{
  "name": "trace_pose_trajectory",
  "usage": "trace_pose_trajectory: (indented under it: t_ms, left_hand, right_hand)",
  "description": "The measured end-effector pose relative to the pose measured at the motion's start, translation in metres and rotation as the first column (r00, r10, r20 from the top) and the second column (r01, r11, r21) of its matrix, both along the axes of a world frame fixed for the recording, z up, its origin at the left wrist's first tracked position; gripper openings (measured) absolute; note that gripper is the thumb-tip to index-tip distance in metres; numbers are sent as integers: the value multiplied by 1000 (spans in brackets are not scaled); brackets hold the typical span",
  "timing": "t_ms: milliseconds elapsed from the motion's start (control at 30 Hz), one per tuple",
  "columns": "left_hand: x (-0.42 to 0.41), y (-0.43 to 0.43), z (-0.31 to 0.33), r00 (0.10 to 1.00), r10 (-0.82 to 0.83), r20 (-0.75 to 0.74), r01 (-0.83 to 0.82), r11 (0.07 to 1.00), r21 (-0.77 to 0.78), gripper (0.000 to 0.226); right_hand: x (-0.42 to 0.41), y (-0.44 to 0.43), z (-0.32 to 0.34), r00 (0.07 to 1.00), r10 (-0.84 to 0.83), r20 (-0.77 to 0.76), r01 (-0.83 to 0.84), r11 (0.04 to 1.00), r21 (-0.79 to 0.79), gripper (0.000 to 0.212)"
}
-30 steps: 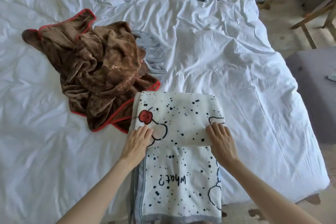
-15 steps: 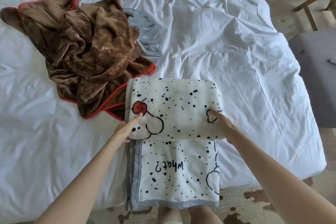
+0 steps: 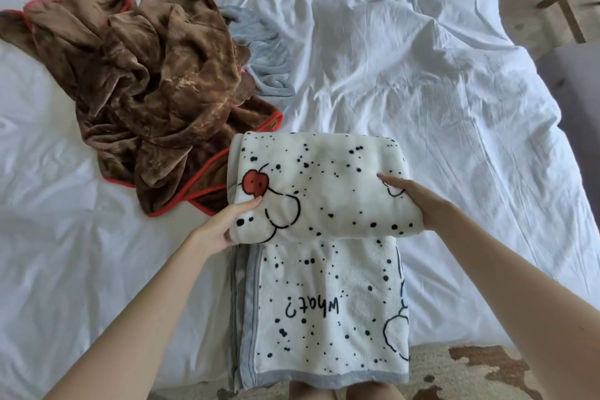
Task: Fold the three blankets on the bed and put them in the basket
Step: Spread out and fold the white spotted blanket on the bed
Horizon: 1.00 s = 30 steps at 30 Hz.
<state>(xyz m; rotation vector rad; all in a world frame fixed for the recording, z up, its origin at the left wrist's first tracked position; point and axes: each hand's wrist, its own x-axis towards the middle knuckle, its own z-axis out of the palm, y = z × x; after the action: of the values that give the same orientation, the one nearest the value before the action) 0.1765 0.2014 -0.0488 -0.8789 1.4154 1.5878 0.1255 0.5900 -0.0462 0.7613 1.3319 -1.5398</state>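
Note:
A white blanket (image 3: 324, 191) with black dots, a red cherry and the word "what?" lies at the near edge of the bed, its far part folded into a thick pad and its near part hanging over the edge. My left hand (image 3: 224, 224) grips the pad's left end, thumb on top. My right hand (image 3: 418, 201) grips its right end, and the pad's near edge is raised. A crumpled brown blanket (image 3: 156, 88) with red trim lies to the left. A grey blanket (image 3: 266, 55) peeks out behind it. No basket is in view.
The white wrinkled bed sheet (image 3: 406, 75) covers the bed. A grey upholstered seat (image 3: 574, 91) stands at the right beside the bed. A wooden chair leg (image 3: 568, 0) shows at the top right. A patterned rug (image 3: 470, 373) lies on the floor below.
Both hands went from resting flat on the folded pad to gripping its two ends, and its near edge has risen. The view has tilted down and closer.

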Motion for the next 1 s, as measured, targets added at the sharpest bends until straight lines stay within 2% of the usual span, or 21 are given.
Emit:
trace_pose_trajectory:
  t_ms: [67, 133, 233, 300, 367, 433, 500, 633, 700, 833, 867, 933, 1000]
  left_hand:
    - [0, 1, 1, 996, 70, -62, -68, 997, 37, 55]
    - [-3, 5, 3, 979, 112, -170, -116, 993, -11, 55]
    - [-13, 4, 8, 921, 142, -361, -164, 986, -31, 57]
    - [-15, -2, 8, 894, 163, -418, -184, 983, -9, 55]
    - [-8, -7, 0, 910, 137, -392, -177, 982, -68, 57]
    - [5, -7, -11, 959, 26, -283, -88, 974, -211, 58]
    - [19, -4, -19, 984, -6, -179, -43, 963, -267, 53]
    - [29, -2, -14, 954, 108, -280, -171, 963, -208, 39]
    - [36, -2, -14, 934, 125, -336, -192, 966, -174, 41]
    - [59, 1, -23, 929, 98, -356, -198, 947, -254, 63]
    - [66, 2, -26, 926, 101, -365, -213, 935, -282, 71]
    - [85, 5, -30, 925, 66, -374, -227, 885, -407, 83]
    - [111, 10, -35, 952, 12, -306, -172, 848, -502, 93]
  right_hand:
    - [-3, -1, 2, 1000, 11, -20, -11, 1000, -9, 47]
    - [-7, -3, 5, 997, -34, -72, 32, 999, -28, 47]
    - [-9, -7, 8, 981, -116, -158, 105, 992, -73, 46]
    - [-6, -8, 7, 974, -138, -178, 122, 988, -98, 41]
    - [5, -12, 1, 971, -130, -199, 130, 991, -11, 41]
    - [20, -17, -7, 962, -107, -251, 146, 979, 142, 44]
    - [33, -21, -11, 948, -125, -291, 192, 958, 214, 40]
    - [49, -22, -11, 903, -227, -364, 321, 920, 224, 34]
    - [56, -22, -12, 889, -249, -385, 343, 918, 200, 41]
    - [81, -26, -16, 894, -217, -392, 335, 904, 264, 87]
    - [90, -27, -18, 901, -201, -385, 327, 898, 295, 92]
    - [112, -28, -20, 909, -157, -387, 306, 881, 362, 82]
    - [140, -28, -17, 921, -105, -375, 260, 884, 389, 69]
